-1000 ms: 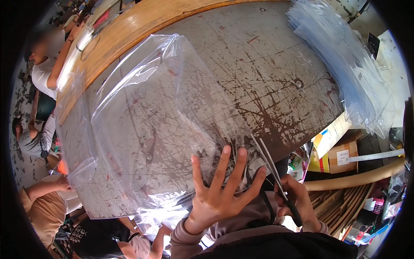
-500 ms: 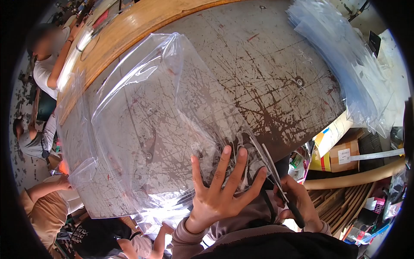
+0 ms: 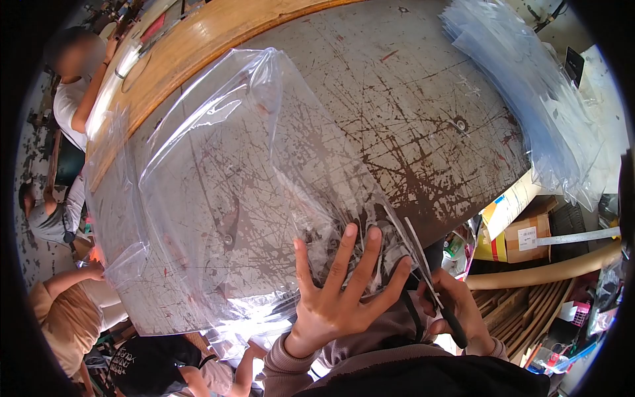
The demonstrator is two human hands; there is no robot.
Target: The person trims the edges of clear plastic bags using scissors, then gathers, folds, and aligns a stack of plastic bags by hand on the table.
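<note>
A large sheet of clear plastic film (image 3: 218, 152) is spread over the scratched metal tabletop (image 3: 410, 86). My left hand (image 3: 344, 291) presses flat on the film near the table's front edge, fingers spread. To its right, my right hand (image 3: 456, 301) grips a pair of scissors (image 3: 433, 288) with dark handles. Their blades point up and away, along the right edge of the film. Whether the blades are parted around the film is hard to make out. Wrinkled film bunches just beyond my left fingertips.
A thick stack of clear plastic sheets (image 3: 522, 99) lies at the table's right end. Cardboard boxes (image 3: 529, 235) and a brown roll (image 3: 549, 268) are at the lower right. A wooden ledge (image 3: 218, 30) borders the far side. Several people sit along the left.
The scissors' blades sit slightly differently at the film's edge, while my hands stay nearly in place. At the left, a person's head and another person's arm have shifted a little.
</note>
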